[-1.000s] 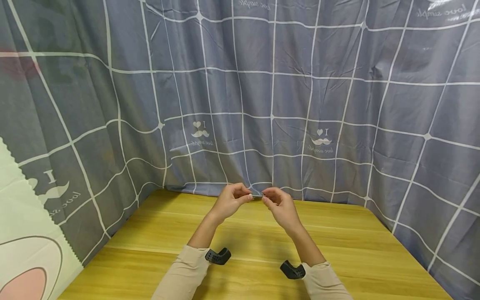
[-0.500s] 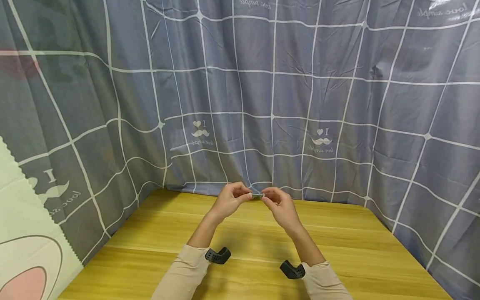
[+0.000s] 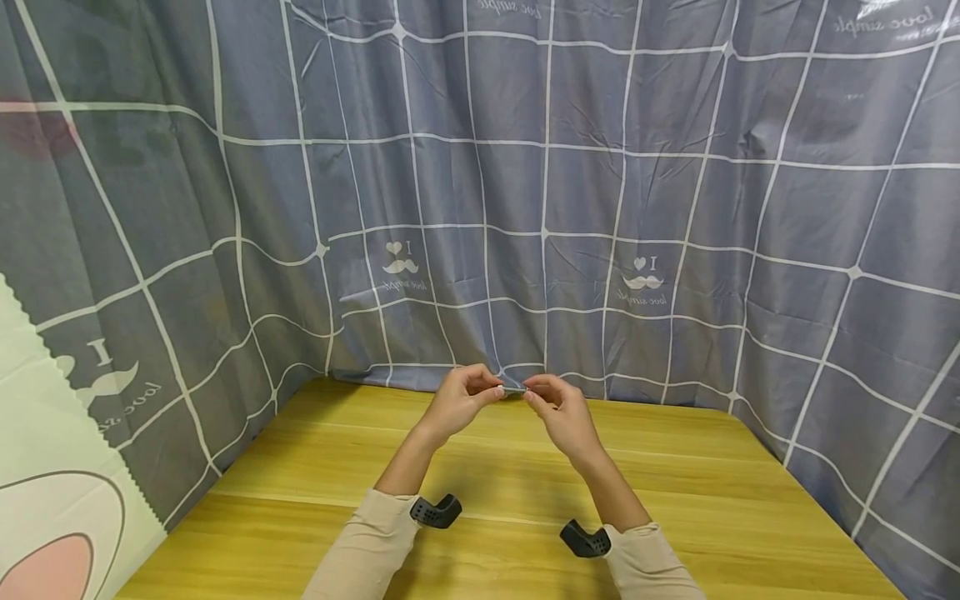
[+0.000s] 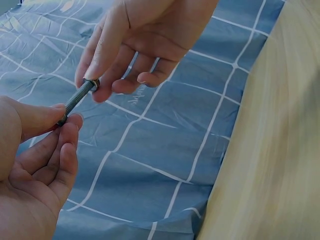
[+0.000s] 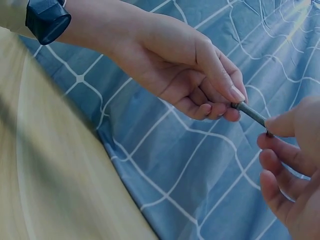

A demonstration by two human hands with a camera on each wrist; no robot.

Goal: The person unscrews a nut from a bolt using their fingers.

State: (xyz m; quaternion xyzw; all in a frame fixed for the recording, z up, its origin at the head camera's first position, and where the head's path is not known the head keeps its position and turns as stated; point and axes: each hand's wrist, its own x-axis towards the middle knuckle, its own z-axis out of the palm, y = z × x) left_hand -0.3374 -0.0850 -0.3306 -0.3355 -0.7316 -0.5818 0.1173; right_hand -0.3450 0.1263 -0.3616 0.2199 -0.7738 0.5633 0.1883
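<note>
A threaded metal bolt [image 3: 513, 390] is held up between the two hands, above the far part of the table. My left hand [image 3: 457, 404] pinches one end of it between thumb and index finger. At the other end, my right hand [image 3: 564, 417] pinches a small nut [image 4: 95, 84], partly covered by the thumb and index fingertip. Bare thread of the bolt [image 4: 77, 98] shows between the hands in the left wrist view. The right wrist view shows the bolt [image 5: 254, 115] too; its end in the left hand [image 5: 200, 75] is mostly hidden by fingertips.
A wooden table [image 3: 480, 542] lies under both forearms. Behind it hangs a grey-blue checked curtain [image 3: 585, 200], close to the hands. A pale cloth with a pink print [image 3: 52, 467] hangs at the left. Black mounts sit on both wrists, one being the left wrist mount [image 3: 437, 512].
The right thumb and index fingertips have shifted slightly around the nut end of the bolt. The left hand and both forearms stay nearly where they were.
</note>
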